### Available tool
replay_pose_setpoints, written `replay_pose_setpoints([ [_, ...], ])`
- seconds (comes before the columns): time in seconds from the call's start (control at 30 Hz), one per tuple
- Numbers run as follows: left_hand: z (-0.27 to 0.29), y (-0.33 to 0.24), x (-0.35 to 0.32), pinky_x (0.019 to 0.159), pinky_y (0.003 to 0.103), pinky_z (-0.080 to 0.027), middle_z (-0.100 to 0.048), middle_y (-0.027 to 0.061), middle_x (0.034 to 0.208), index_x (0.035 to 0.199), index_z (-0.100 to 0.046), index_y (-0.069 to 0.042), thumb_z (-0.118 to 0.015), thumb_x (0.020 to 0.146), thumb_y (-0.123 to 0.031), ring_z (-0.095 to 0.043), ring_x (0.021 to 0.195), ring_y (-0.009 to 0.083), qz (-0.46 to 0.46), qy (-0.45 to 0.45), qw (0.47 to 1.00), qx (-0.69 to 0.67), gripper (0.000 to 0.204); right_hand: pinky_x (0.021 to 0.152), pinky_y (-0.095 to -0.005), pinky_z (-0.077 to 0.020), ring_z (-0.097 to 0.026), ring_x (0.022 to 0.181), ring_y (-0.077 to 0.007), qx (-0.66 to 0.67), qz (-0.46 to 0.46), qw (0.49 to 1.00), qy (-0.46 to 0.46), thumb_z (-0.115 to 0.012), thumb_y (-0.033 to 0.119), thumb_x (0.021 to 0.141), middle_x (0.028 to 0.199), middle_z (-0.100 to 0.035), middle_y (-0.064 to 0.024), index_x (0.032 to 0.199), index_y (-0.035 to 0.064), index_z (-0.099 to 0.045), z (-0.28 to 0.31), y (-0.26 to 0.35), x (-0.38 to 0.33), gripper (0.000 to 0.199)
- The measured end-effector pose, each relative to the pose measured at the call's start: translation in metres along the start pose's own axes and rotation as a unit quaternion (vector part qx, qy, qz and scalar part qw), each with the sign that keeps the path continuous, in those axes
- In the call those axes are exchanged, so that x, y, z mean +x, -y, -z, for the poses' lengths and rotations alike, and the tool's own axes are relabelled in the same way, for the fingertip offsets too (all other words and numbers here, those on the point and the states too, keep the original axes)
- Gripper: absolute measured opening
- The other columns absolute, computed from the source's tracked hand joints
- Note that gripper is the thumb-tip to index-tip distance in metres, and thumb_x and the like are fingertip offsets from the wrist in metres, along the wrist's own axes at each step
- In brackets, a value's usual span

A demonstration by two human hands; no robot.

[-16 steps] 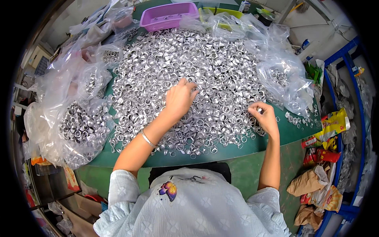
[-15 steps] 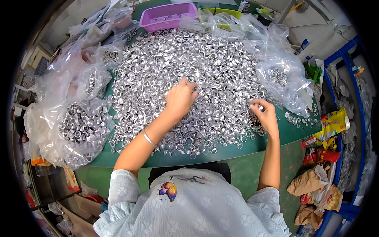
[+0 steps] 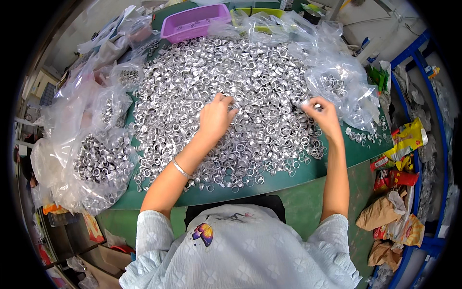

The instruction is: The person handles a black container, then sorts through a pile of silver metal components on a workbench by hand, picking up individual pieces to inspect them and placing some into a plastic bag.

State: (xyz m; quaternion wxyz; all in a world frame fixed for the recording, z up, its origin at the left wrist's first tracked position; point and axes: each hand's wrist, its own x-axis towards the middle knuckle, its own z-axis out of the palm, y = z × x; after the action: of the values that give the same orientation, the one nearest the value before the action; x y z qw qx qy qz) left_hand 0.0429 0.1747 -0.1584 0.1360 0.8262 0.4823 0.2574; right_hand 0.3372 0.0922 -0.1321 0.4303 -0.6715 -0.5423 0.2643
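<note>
A wide heap of silver metal rings (image 3: 192, 77) spreads over the green tabletop (image 3: 308, 176). My left hand (image 3: 217, 115) is over the middle of the heap, with fingers curled down and pinched among the rings. Whatever it holds is hidden or too small to make out. Toward the heap's right side my right hand (image 3: 323, 115) is closed, its thumb and forefinger pinching a shiny silver ring (image 3: 304, 104). Another bit of metal seems to show inside its curled fingers.
Clear plastic bags with rings, one at left (image 3: 103, 161) and one at right (image 3: 337, 86), flank the heap. Behind it stand a purple basket (image 3: 195, 24) and a yellow-green basket (image 3: 264, 13). A blue shelf frame (image 3: 423, 72) and several packets (image 3: 406, 139) are at right.
My right hand has moved slightly up and away from me, over the heap's right side, with the ring pinched. My left hand has barely shifted. The whole view has turned a little.
</note>
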Motion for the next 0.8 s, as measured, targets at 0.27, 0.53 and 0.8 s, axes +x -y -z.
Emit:
replay_pose_setpoints([
  [0.27,-0.014,0.010,0.007,0.076,0.038,-0.049,-0.063,0.0151,0.097,0.098,-0.061,-0.002,-0.071,0.074,-0.011,-0.063,0.088,0.0313,-0.054,0.000,0.998,-0.033,0.027,0.036,-0.0171,-0.0237,-0.032,0.039,-0.0041,0.431,-0.118,0.893,-0.051,-0.059,0.020,0.086,0.062,-0.053,-0.0004,0.085,0.0040,-0.061,0.021,-0.033,-0.041,0.016],
  [0.53,-0.018,0.037,0.013,0.070,0.033,-0.048,-0.062,0.0141,0.088,0.100,-0.059,0.002,-0.065,0.079,-0.003,-0.059,0.077,0.0236,-0.072,0.034,0.997,-0.020,0.023,0.056,-0.0444,-0.0494,-0.064,0.070,-0.0302,-0.398,0.099,0.911,-0.044,-0.061,0.012,0.066,0.080,-0.062,-0.0147,0.082,0.0119,-0.066,-0.037,-0.035,-0.023,0.017],
  [0.8,-0.025,0.062,0.013,0.073,0.033,-0.048,-0.064,0.0156,0.087,0.092,-0.062,0.002,-0.067,0.079,-0.008,-0.062,0.079,0.0258,-0.078,-0.027,0.993,-0.085,0.017,0.061,-0.0364,-0.0520,-0.063,0.067,-0.0271,-0.106,0.219,0.953,-0.181,-0.066,0.016,0.078,0.087,-0.064,-0.0122,0.089,0.0015,-0.067,-0.024,-0.046,-0.023,0.018],
])
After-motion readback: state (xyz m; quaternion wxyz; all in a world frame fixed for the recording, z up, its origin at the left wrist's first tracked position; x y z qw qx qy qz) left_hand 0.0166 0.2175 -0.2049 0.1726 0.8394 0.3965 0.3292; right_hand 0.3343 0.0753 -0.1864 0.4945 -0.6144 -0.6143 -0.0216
